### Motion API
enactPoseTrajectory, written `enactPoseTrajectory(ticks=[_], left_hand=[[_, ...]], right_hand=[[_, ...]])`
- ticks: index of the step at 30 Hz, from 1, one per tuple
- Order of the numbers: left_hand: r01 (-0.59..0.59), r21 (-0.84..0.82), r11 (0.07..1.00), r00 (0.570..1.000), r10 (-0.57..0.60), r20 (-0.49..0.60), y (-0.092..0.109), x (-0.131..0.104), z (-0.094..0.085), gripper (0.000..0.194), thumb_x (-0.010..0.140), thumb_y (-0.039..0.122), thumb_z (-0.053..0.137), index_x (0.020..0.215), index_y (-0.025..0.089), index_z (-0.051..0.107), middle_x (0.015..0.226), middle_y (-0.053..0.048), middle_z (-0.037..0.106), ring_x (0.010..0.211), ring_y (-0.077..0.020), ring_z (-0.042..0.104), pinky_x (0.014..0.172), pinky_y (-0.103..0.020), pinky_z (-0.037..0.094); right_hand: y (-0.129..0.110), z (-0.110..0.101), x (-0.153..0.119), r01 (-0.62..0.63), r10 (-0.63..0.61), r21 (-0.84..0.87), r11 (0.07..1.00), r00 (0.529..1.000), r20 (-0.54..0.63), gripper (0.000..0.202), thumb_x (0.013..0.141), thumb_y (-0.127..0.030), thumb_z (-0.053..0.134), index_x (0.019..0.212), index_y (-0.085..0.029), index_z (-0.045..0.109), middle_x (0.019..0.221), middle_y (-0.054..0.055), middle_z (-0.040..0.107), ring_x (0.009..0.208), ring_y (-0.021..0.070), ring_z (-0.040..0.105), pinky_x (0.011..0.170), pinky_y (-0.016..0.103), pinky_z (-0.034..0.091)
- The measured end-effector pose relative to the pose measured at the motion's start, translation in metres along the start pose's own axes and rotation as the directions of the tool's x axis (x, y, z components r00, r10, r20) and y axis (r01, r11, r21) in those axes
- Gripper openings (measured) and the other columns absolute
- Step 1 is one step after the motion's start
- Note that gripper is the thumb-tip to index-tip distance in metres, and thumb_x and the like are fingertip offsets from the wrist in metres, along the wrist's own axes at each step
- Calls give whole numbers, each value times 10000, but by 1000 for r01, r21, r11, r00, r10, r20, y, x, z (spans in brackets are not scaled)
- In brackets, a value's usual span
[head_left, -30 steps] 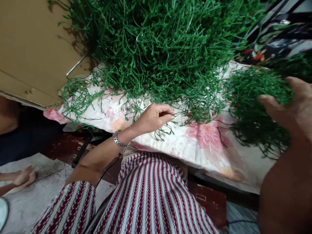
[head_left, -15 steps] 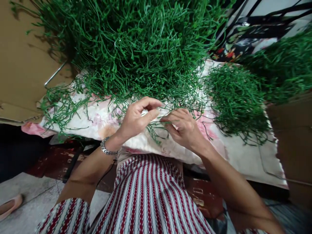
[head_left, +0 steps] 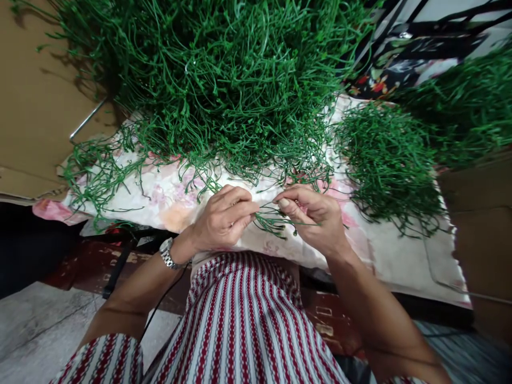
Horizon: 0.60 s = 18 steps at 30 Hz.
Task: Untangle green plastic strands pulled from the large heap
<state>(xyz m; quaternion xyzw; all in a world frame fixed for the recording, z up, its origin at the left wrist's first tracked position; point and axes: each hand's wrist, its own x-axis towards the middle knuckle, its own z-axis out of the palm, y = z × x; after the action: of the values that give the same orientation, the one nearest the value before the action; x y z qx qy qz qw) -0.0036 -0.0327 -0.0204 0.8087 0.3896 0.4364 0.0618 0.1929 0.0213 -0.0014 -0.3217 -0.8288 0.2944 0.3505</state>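
Thin green stems with small buds stretch between my two hands, over a floral cloth. My left hand, with a metal watch on its wrist, is closed on one end of them. The thumb and index finger of my right hand pinch at the other end, with a stem crossing below the thumb. Beyond my hands lies a big tangled heap of green stems. A smaller pile sits to the right on the cloth, and a loose bunch lies to the left.
Cardboard stands at the left, with a metal wire near its edge. More cardboard borders the right side. Another green heap and a dark floral fabric are at the back right.
My left hand has closed on the stems and turned its back upward. My right hand has moved slightly right and down, with its thumb and index finger now pinched together.
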Motion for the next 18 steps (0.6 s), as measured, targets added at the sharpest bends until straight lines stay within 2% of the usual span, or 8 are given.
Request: enactPoseTrajectory(ticks=[2, 4, 8, 11, 14, 18], left_hand=[[38, -46, 998, 999, -37, 9, 4, 3, -2, 142, 736, 59, 524, 804, 170, 580, 760, -40, 568, 754, -149, 527, 698, -305, 433], [153, -148, 977, 988, -155, 3, 6, 7, -6, 111, 741, 63, 516, 744, 162, 566, 713, -27, 557, 721, -138, 529, 664, -281, 425], [416, -288, 863, 902, -430, 14, 7, 16, -13, 71, 721, 87, 537, 684, 147, 533, 649, 4, 519, 636, -105, 489, 592, -236, 384], [519, -335, 786, 843, -535, 52, 8, 21, -15, 70, 700, 100, 551, 657, 146, 521, 621, 23, 504, 608, -91, 465, 577, -217, 366], [566, -383, 730, 813, -573, 108, 12, 25, -13, 64, 702, 119, 549, 648, 145, 525, 614, 25, 501, 599, -90, 454, 575, -214, 357], [575, -456, 680, 804, -572, 162, 16, 25, -10, 63, 711, 139, 550, 652, 144, 527, 618, 20, 490, 601, -94, 440, 572, -219, 348]], right_hand=[[-1, -1, 0, 16, -16, -41, 999, 1000, 2, 135, 844, -250, 511, 841, -181, 627, 773, 43, 646, 757, 161, 576, 745, 326, 447], [-3, -6, -1, 62, -65, -106, 992, 998, -20, 147, 841, -235, 508, 892, -190, 638, 846, 58, 652, 829, 180, 583, 789, 355, 446], [-12, -18, -5, 119, -144, -128, 985, 966, -216, 204, 829, -184, 501, 987, -221, 625, 992, 74, 627, 963, 207, 571, 822, 381, 459], [-18, -16, -7, 188, -233, -169, 968, 922, -309, 226, 809, -182, 523, 1013, -228, 608, 993, 69, 617, 947, 211, 572, 808, 392, 460], [-18, -1, -4, 272, -337, -282, 920, 917, -214, 263, 751, -237, 613, 1010, -193, 600, 965, 72, 615, 911, 214, 563, 804, 399, 439], [-11, 18, 0, 264, -327, -358, 896, 937, -126, 280, 767, -296, 599, 1010, -155, 586, 927, 87, 592, 870, 211, 528, 758, 385, 415]])
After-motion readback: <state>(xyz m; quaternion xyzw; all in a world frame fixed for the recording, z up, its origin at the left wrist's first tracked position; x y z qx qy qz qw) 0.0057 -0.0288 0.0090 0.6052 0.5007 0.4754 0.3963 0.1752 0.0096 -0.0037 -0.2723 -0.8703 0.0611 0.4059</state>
